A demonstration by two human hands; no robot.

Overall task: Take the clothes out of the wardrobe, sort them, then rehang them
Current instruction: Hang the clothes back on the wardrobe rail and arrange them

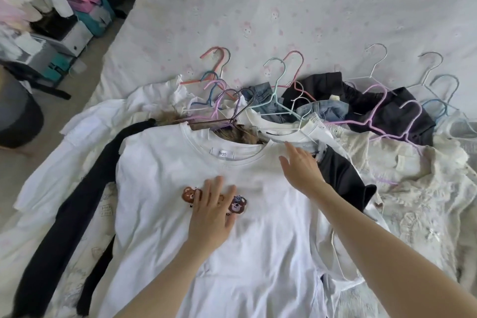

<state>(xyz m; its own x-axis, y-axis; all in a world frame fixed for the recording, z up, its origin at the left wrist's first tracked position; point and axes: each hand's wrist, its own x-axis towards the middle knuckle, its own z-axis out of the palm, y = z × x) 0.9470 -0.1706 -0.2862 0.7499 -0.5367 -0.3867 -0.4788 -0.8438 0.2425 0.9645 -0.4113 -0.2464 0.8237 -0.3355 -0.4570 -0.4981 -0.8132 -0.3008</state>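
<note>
Hands (210,212) flat — on white T-shirt (180,253).

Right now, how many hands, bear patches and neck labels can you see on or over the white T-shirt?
Hands: 2, left hand and right hand
Bear patches in plain view: 2
Neck label: 1
Total: 5

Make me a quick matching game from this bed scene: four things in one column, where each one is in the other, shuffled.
Things:
1. left hand
2. right hand
3. purple hanger
4. black sleeve

Places:
A. on the black garment at the right
B. flat on the bear print
C. left of the white T-shirt
D. at the T-shirt's right shoulder

Pairs: 1-B, 2-D, 3-A, 4-C
</note>
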